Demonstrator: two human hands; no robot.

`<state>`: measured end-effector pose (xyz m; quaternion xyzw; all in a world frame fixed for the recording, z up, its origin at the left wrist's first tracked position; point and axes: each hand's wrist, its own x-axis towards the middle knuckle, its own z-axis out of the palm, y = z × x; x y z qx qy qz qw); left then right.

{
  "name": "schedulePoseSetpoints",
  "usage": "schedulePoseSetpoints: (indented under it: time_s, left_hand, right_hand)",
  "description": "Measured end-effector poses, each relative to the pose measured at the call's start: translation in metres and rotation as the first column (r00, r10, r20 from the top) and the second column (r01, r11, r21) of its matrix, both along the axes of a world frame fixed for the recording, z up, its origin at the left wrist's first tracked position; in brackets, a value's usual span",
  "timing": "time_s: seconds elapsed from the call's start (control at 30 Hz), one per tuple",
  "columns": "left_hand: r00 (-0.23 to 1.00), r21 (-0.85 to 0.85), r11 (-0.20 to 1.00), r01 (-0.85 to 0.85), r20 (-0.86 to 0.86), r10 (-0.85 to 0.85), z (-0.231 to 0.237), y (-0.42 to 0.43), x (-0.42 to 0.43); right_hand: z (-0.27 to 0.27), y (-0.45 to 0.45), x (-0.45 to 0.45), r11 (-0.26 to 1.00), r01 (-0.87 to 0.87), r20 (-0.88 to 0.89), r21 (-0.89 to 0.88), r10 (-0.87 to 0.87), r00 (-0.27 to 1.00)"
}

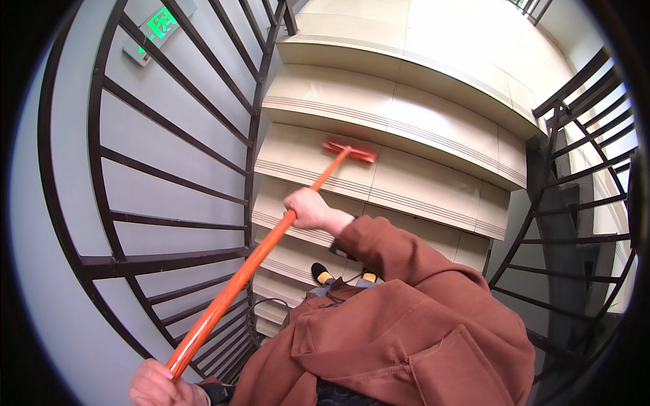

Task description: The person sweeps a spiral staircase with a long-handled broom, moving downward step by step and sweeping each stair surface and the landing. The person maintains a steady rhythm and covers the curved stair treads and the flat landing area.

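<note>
A long orange wooden handle [238,276] slants up from the lower left to a red broom or brush head [350,149], slightly blurred. My left hand [160,385] is wrapped around the handle's near end at the bottom left. Further along, my right hand [309,208] grips it at about the middle, the brown sleeve reaching in from the right. The red head is at the back of a beige tiled stair tread [421,177], close to the riser behind it. Whether its bristles touch the tile is hidden.
Dark metal railings flank the stairs, one on the left [175,226] and another on the right [563,241]. More steps rise ahead towards a bright landing [350,20]. My black shoe [319,271] stands on a lower tread. A green exit sign [161,23] hangs on the left wall.
</note>
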<state>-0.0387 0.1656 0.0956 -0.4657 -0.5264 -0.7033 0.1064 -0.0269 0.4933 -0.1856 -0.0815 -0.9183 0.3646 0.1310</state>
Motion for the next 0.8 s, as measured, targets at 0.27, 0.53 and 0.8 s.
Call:
schedulePoseSetpoints:
  time_s: [0.27,0.53,0.8]
  left_hand:
    - [0.986,-0.011,0.99,0.138,0.098,-0.136,0.029,-0.03,0.002]
    - [0.995,0.048,0.993,0.104,0.004,-0.104,0.045,-0.027,-0.003]
    - [0.98,-0.018,0.983,0.183,-0.081,-0.184,0.081,-0.09,0.002]
  right_hand:
    - [0.021,-0.018,0.053,0.986,-0.155,0.002,-0.065,0.155,0.988]
    - [0.03,-0.036,0.001,0.976,-0.213,0.057,-0.033,0.215,0.975]
    - [0.047,-0.089,0.021,0.932,-0.351,0.068,-0.092,0.357,0.932]
